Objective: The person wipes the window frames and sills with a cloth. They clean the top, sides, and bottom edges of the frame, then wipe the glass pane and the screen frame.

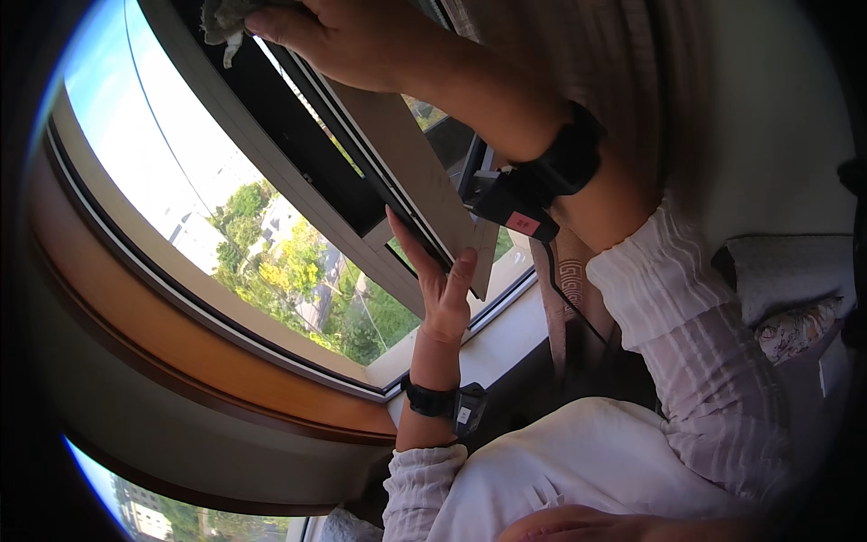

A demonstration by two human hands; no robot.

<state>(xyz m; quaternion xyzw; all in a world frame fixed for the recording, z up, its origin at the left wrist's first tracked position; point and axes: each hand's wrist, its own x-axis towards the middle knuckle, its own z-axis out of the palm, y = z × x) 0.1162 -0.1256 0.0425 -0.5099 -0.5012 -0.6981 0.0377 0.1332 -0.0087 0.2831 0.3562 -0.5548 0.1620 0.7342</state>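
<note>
An open window sash (406, 156) with a light frame stands swung out of its window frame (298, 193). My right hand (339, 40), at the top of the picture, has a grey cloth (227, 24) between its fingers, near the upper part of the sash. Lower down, my left hand (440, 284) rests against the sash's lower edge, thumb on one side and a finger stretched along the other. Both wrists wear black straps with small boxes. Part of the right hand is cut off by the picture's rim.
Beside the opening is a large fixed pane (237, 223) with trees and buildings behind it. A wooden sill (203, 345) curves below it. A patterned curtain (572, 284) hangs right of the sash. A thin black cable (576, 308) runs from the right wrist's box. Grey padded fabric (786, 271) lies farther right.
</note>
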